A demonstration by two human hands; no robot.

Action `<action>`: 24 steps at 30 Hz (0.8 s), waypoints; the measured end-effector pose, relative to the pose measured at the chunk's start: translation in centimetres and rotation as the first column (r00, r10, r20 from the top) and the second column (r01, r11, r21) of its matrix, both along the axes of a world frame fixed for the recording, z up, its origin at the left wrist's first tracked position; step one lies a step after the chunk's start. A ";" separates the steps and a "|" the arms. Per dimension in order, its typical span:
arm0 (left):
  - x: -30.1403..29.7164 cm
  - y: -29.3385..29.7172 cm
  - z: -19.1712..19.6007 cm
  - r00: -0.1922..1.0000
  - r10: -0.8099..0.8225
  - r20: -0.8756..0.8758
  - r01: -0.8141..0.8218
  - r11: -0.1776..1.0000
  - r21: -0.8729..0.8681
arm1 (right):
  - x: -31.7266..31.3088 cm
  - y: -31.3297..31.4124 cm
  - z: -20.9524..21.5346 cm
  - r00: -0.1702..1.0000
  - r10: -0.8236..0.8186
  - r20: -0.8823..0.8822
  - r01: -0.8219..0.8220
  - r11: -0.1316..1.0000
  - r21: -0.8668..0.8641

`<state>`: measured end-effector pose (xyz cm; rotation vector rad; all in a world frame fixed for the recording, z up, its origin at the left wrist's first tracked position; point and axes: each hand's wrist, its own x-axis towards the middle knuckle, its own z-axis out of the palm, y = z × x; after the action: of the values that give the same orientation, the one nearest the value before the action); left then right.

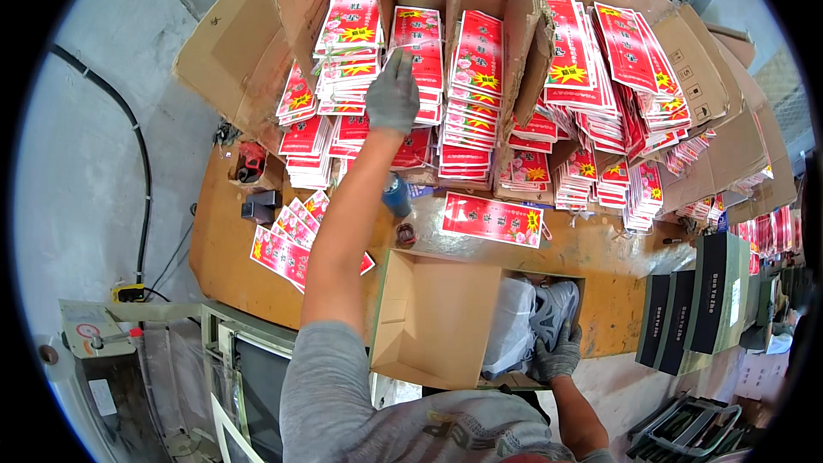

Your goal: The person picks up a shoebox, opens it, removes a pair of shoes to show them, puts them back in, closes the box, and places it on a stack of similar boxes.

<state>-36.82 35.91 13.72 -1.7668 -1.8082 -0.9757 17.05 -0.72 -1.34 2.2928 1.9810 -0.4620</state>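
My left hand (393,96), in a grey glove, reaches up to the stacked red printed packets (418,39) in a cardboard compartment. Its fingers are stretched out over the top of the stack, and I see nothing held. My right hand (557,357), gloved too, is closed over the near right corner of an open shoe box (437,309), its fingers by a grey shoe (553,309) inside. White wrapping paper (509,324) lies beside the shoe. The box's brown lid side stands open to the left.
One red packet (492,219) lies flat behind the box; several more (287,236) fan out at left. A blue bottle (396,195) and a small dark red jar (405,235) stand near my left forearm. Dark shoe boxes (686,309) stand at right, a machine (94,343) at left.
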 end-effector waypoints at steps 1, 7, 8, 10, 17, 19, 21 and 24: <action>0.2 0.8 1.8 1.000 -0.011 0.028 0.014 0.992 -0.126 | 0.0 -0.2 0.1 1.000 -0.012 0.003 0.012 1.000 0.001; -1.1 5.2 6.3 0.985 0.170 0.017 -0.103 0.673 -0.732 | -0.3 0.0 0.3 1.000 0.011 0.017 -0.011 1.000 0.020; -1.0 5.2 6.9 0.987 0.158 0.022 -0.071 0.561 -0.825 | -0.5 0.1 0.4 1.000 0.006 0.019 -0.006 1.000 0.012; -0.8 4.9 6.7 0.999 0.031 -0.037 -0.048 0.510 -0.859 | -0.1 0.3 0.5 1.000 0.003 0.021 -0.003 1.000 0.029; -2.5 1.7 2.8 0.888 -0.331 -0.319 -0.006 0.687 -0.727 | -0.9 0.1 0.9 1.000 -0.009 0.007 0.008 0.999 0.034; -2.0 0.3 3.3 0.875 -0.361 -0.321 -0.002 0.662 -0.749 | -0.7 -0.1 0.7 1.000 -0.009 0.012 0.008 0.999 0.034; -1.7 -1.8 3.7 0.844 -0.408 -0.349 0.097 0.755 -0.648 | -0.5 -0.1 0.5 1.000 -0.011 0.017 0.010 0.999 0.038; -2.9 -2.6 1.0 0.779 -0.319 -0.540 0.103 0.915 -0.391 | -0.7 0.2 0.7 1.000 0.000 0.003 0.000 0.999 0.033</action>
<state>-39.70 33.27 14.74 -2.2066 -1.4302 -0.1060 16.39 -0.54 -0.63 2.3111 2.0017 -0.4287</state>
